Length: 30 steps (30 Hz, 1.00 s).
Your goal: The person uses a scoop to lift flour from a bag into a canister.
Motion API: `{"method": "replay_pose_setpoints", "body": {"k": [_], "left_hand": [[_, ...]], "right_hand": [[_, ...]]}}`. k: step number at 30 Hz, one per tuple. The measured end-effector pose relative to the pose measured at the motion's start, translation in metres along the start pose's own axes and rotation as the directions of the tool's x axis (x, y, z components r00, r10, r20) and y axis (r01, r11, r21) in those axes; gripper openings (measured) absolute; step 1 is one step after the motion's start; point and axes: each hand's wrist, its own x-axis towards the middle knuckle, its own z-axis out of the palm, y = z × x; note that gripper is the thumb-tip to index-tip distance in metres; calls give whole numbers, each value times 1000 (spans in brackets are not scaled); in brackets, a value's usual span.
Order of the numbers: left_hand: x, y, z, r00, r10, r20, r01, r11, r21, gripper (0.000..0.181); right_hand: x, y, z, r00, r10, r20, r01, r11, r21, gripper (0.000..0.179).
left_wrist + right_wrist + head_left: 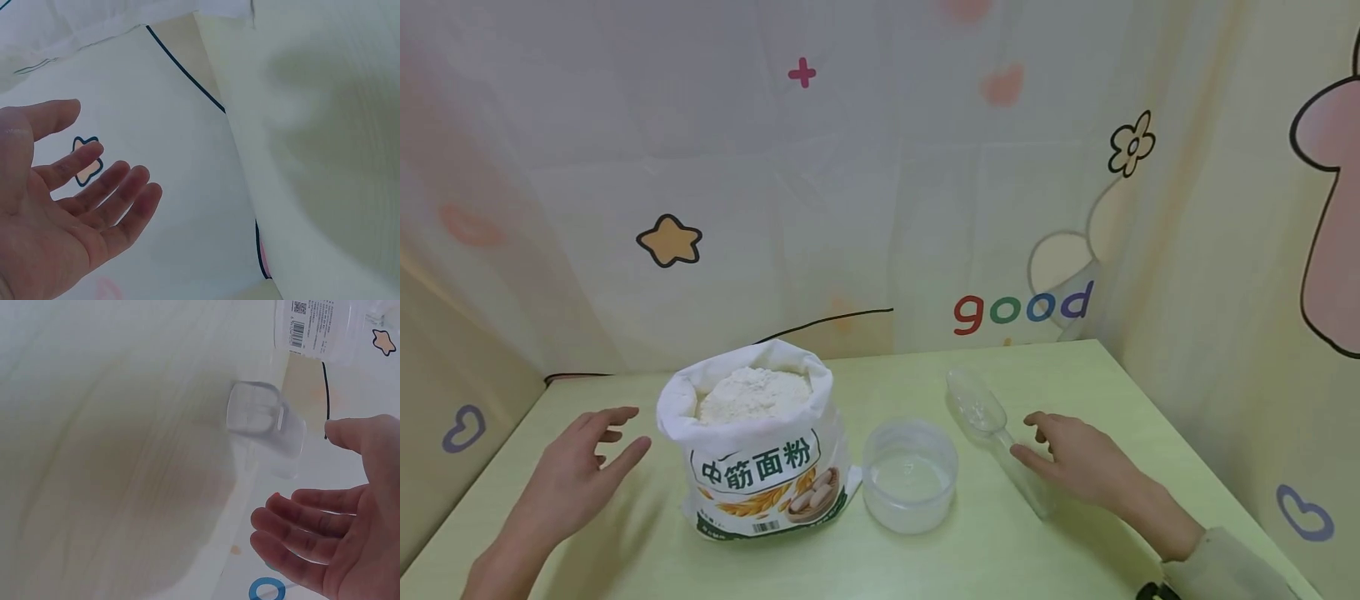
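Note:
An open white bag of flour (767, 492) stands upright on the table, its top rolled back and white flour (758, 395) heaped inside. My left hand (571, 471) hovers to the left of the bag, fingers relaxed and holding nothing. Beside the bag on its right sits a clear round plastic tub (910, 504). A clear plastic scoop (981, 407) lies to the right of the tub, its bowl toward the back. Over the scoop's handle (256, 409) hangs my right hand (1078, 458), thumb and fingers apart with nothing between them.
The pale green table (1000, 567) ends at a patterned cloth backdrop (850, 208) behind and on both sides. A grey sleeve (1225, 571) covers the right forearm, with a dark band (1157, 592) at the wrist.

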Motion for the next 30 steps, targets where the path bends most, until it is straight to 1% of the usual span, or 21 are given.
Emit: {"method": "replay_pose_setpoints", "body": {"k": [5, 8, 11, 14, 17, 20, 23, 27, 30], "left_hand": [[1, 4, 1, 999, 6, -43, -8, 999, -42, 38], [2, 6, 1, 998, 9, -65, -13, 998, -59, 35], [3, 8, 2, 997, 5, -78, -11, 997, -78, 34], [4, 12, 1, 997, -17, -69, 8, 993, -116, 35], [5, 17, -1, 998, -55, -35, 48, 982, -181, 39], [5, 24, -4, 995, -98, 15, 99, 962, -256, 42], [6, 30, -7, 991, -127, 50, 136, 932, -337, 44], [9, 38, -10, 986, -147, 81, 168, 886, -432, 47], [11, 42, -13, 981, -168, 97, 194, 859, -473, 51]], "right_hand": [[1, -5, 2, 999, -17, -32, 16, 999, -31, 48], [1, -8, 4, 999, -13, -50, 11, 999, -41, 42], [2, -10, 5, 999, -1, -55, -1, 999, -48, 41], [3, -10, 6, 999, 16, -44, -18, 999, -44, 45], [4, -11, 7, 999, 32, -30, -33, 999, -34, 47], [5, -13, 9, 999, 40, -23, -40, 999, -24, 47], [5, -16, 8, 999, 36, -26, -37, 999, -21, 44], [6, -19, 8, 999, 32, -24, -32, 999, -32, 43], [8, -20, 9, 999, 34, -13, -34, 999, -39, 43]]}}
